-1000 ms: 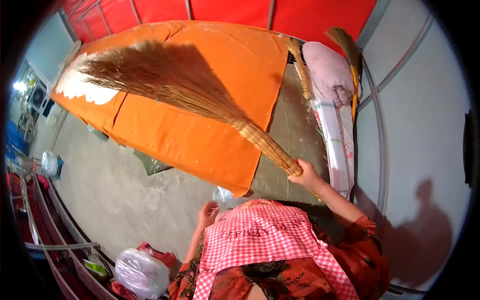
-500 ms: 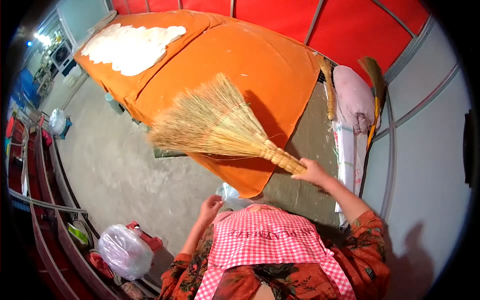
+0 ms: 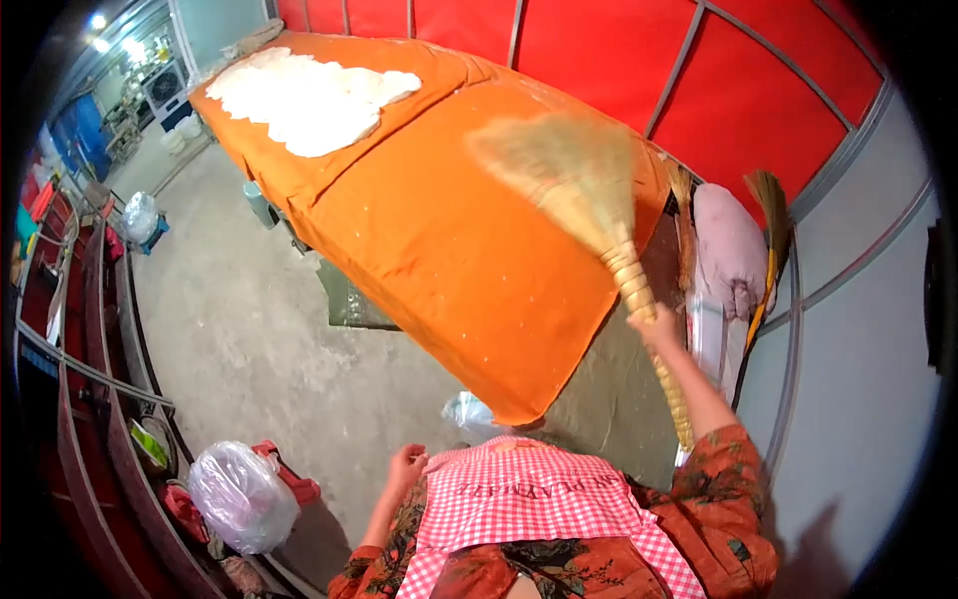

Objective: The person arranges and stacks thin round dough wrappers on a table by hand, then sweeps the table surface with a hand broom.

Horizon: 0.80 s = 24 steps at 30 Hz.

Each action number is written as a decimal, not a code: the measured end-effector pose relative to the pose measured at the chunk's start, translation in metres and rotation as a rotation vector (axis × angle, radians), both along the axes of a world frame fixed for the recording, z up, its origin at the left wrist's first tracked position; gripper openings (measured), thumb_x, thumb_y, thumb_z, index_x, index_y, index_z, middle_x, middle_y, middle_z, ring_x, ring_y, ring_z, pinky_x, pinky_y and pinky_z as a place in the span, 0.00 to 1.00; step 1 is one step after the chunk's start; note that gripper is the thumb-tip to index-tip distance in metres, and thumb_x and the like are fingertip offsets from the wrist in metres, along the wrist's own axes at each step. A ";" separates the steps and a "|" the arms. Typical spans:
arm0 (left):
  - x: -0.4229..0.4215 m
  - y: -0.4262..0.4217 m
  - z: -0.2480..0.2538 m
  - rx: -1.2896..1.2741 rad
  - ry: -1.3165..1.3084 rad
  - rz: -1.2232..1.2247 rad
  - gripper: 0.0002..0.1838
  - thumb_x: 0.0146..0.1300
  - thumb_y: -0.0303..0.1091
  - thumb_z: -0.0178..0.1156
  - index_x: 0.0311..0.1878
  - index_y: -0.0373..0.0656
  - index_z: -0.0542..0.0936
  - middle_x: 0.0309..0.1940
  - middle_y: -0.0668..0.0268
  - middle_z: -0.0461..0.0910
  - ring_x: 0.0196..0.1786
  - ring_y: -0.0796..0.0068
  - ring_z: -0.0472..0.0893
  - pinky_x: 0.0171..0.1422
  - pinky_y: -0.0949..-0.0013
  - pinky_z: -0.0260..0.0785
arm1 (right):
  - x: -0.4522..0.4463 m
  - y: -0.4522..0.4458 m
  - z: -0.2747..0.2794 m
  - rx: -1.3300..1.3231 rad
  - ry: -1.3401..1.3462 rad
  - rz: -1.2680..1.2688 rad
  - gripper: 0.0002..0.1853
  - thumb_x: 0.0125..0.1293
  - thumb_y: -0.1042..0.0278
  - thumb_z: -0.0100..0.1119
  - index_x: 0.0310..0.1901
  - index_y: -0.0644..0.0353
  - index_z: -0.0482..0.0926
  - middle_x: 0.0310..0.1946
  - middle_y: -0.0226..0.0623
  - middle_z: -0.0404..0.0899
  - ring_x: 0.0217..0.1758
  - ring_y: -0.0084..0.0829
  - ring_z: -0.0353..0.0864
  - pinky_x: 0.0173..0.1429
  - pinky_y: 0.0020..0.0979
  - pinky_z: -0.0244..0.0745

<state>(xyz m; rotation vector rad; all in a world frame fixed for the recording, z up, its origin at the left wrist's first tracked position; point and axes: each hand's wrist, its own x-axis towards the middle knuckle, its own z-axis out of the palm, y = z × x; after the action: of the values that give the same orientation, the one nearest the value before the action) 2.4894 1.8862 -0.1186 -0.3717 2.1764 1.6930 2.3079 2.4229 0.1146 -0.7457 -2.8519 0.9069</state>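
Observation:
My right hand (image 3: 656, 327) is wrapped round the bound handle of a straw broom (image 3: 627, 270). The broom's bristles fan out, blurred by motion, over the far right part of an orange cloth (image 3: 419, 240). Small pale specks dot the cloth. At its far left end lies a flat, uneven white sheet (image 3: 309, 100) that looks like dough or fabric. My left hand (image 3: 407, 464) hangs beside the checked apron (image 3: 539, 489), its fingers curled in with nothing visible in them.
A pink stuffed sack (image 3: 726, 240) and a yellow-handled broom (image 3: 768, 250) stand by the right wall. On the left floor is a clear plastic bag (image 3: 242, 497), near a metal-framed rack (image 3: 95, 399). A red wall (image 3: 589, 50) closes the back.
The broom has swung right and away from me, with its handle end now pointing back towards my right sleeve. My left hand has dropped slightly, and the camera view has shifted.

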 end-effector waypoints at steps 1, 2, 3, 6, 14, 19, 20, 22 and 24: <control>0.000 -0.004 -0.013 0.016 0.010 -0.028 0.16 0.62 0.33 0.65 0.49 0.35 0.79 0.38 0.60 0.84 0.38 0.74 0.83 0.43 0.69 0.75 | 0.008 -0.023 0.007 -0.036 0.057 0.153 0.28 0.48 0.47 0.74 0.42 0.63 0.78 0.33 0.44 0.83 0.36 0.40 0.83 0.41 0.41 0.76; -0.002 -0.005 -0.007 -0.028 0.013 -0.057 0.16 0.62 0.33 0.65 0.49 0.35 0.79 0.38 0.60 0.84 0.38 0.74 0.83 0.43 0.68 0.75 | 0.010 -0.037 0.002 0.001 -0.035 0.236 0.30 0.47 0.46 0.74 0.43 0.63 0.77 0.35 0.47 0.83 0.38 0.44 0.83 0.43 0.42 0.76; -0.003 -0.005 0.009 -0.074 0.016 -0.085 0.16 0.62 0.34 0.65 0.49 0.35 0.79 0.38 0.61 0.84 0.38 0.74 0.83 0.43 0.68 0.75 | 0.012 -0.051 -0.005 0.004 0.012 0.318 0.27 0.48 0.47 0.74 0.40 0.62 0.77 0.32 0.47 0.82 0.35 0.40 0.82 0.41 0.40 0.75; 0.004 -0.027 -0.008 -0.062 0.037 -0.041 0.16 0.61 0.33 0.65 0.49 0.36 0.79 0.39 0.61 0.83 0.39 0.73 0.82 0.42 0.67 0.75 | -0.004 -0.053 -0.020 0.206 -0.122 0.486 0.29 0.47 0.46 0.74 0.44 0.61 0.79 0.36 0.48 0.83 0.42 0.45 0.84 0.44 0.42 0.75; 0.028 -0.106 -0.001 -0.168 -0.045 0.146 0.14 0.59 0.30 0.65 0.47 0.35 0.80 0.37 0.57 0.84 0.38 0.70 0.83 0.42 0.67 0.75 | -0.120 -0.095 -0.028 -0.025 -0.109 0.138 0.32 0.50 0.43 0.71 0.45 0.65 0.77 0.41 0.50 0.83 0.44 0.46 0.83 0.47 0.41 0.76; 0.017 -0.120 0.013 -0.252 -0.090 0.110 0.15 0.59 0.31 0.66 0.47 0.34 0.80 0.37 0.55 0.84 0.38 0.71 0.83 0.42 0.68 0.75 | -0.109 -0.160 -0.025 0.036 -0.033 0.440 0.31 0.49 0.44 0.72 0.47 0.61 0.78 0.36 0.47 0.83 0.40 0.43 0.83 0.45 0.40 0.76; 0.014 -0.122 0.006 -0.227 -0.097 0.133 0.15 0.59 0.32 0.66 0.47 0.35 0.80 0.37 0.56 0.84 0.38 0.70 0.83 0.42 0.68 0.75 | -0.106 -0.171 -0.016 0.039 -0.125 0.476 0.32 0.47 0.42 0.72 0.47 0.59 0.78 0.38 0.48 0.83 0.43 0.46 0.83 0.47 0.41 0.76; 0.007 -0.125 -0.017 -0.178 -0.111 0.180 0.15 0.60 0.33 0.65 0.48 0.36 0.80 0.38 0.56 0.84 0.37 0.70 0.84 0.42 0.68 0.75 | -0.120 -0.161 -0.029 0.159 -0.139 0.532 0.32 0.47 0.41 0.73 0.47 0.57 0.79 0.37 0.46 0.84 0.42 0.45 0.83 0.47 0.41 0.77; 0.002 -0.134 -0.030 -0.103 -0.095 0.238 0.15 0.60 0.34 0.64 0.50 0.39 0.80 0.39 0.58 0.85 0.39 0.67 0.84 0.44 0.66 0.76 | -0.142 -0.144 -0.036 0.105 -0.180 0.520 0.30 0.48 0.46 0.73 0.48 0.59 0.80 0.39 0.44 0.84 0.42 0.39 0.84 0.48 0.38 0.77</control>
<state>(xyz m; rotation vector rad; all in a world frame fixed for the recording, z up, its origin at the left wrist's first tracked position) 2.4916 1.7525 -0.1486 -0.7507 2.2270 1.6469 2.1664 2.2786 0.0784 -0.0667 -3.2918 0.7506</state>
